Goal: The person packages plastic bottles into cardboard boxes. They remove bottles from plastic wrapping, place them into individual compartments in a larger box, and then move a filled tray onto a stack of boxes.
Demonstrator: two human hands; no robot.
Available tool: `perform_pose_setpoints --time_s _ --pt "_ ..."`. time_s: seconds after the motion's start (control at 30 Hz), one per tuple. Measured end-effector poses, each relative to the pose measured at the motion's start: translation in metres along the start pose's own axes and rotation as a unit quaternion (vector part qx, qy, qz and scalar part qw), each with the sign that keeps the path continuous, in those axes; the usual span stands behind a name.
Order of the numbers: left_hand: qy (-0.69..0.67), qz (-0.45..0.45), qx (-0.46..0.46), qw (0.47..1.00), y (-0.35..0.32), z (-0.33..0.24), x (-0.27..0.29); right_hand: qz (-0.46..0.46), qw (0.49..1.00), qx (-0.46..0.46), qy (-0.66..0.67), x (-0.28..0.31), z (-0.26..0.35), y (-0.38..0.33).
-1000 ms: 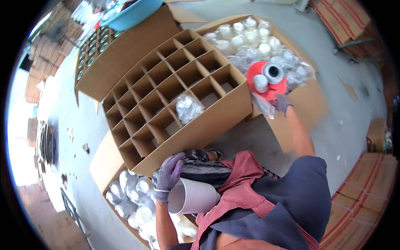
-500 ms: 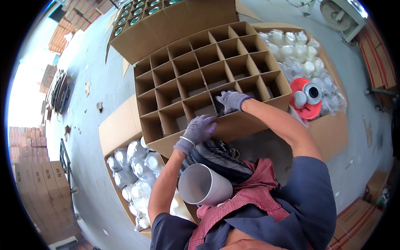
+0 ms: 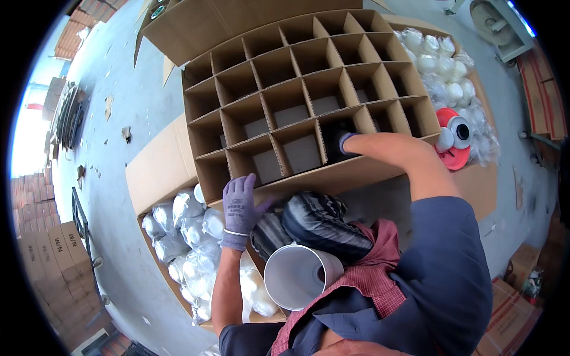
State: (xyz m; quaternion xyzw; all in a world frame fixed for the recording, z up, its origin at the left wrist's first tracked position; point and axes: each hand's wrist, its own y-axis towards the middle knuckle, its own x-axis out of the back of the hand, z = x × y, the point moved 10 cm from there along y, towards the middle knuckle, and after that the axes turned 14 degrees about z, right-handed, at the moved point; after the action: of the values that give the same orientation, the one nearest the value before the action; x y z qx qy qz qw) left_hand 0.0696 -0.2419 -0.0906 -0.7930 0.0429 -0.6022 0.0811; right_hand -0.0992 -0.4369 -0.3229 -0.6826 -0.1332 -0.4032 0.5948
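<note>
A large cardboard carton [image 3: 356, 169] with a grid of cardboard dividers [image 3: 274, 90] stands in front of me. My right hand [image 3: 347, 141], in a grey-purple glove, reaches down into a front-row cell right of the middle; only its cuff shows and its fingers are hidden. At the carton's front left edge my gloved left hand [image 3: 239, 204] is open, fingers up against the rim and thumb out to the side, holding nothing. Between my lap and chest rests a pale grey tapered tub [image 3: 328, 270], tilted with its mouth toward the carton.
Plastic-wrapped white items [image 3: 199, 267] fill an open box at the lower left, and more wrapped items [image 3: 436, 66] lie in a box at the right. On those sits a red dish [image 3: 456, 159]. Behind stands another carton [image 3: 249, 26]; a wheeled machine [image 3: 496, 26] is at the upper right.
My right hand has gone deeper into the cell, hiding its fingers. My left hand has shifted left along the carton's front edge and straightened its fingers. The whole view has shifted slightly.
</note>
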Motion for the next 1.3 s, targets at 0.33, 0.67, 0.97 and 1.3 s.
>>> perform_pose_setpoints --time_s 0.33,0.67,0.97,1.3 --pt "0.107 0.116 -0.015 0.987 0.033 0.0 -0.038 -0.055 0.982 -0.077 0.161 0.068 -0.027 -0.069" --pt "0.205 0.037 -0.074 0.975 0.03 -0.071 0.083 -0.292 0.78 0.13 0.537 -0.034 0.025 -0.261" --pt "0.313 -0.054 -0.087 0.944 -0.109 -0.16 0.227 0.061 0.345 0.479 0.805 -0.01 0.134 -0.159" --pt "0.403 -0.223 0.172 0.871 -0.369 -0.157 0.297 -0.315 0.743 0.484 0.339 0.21 0.23 -0.265"
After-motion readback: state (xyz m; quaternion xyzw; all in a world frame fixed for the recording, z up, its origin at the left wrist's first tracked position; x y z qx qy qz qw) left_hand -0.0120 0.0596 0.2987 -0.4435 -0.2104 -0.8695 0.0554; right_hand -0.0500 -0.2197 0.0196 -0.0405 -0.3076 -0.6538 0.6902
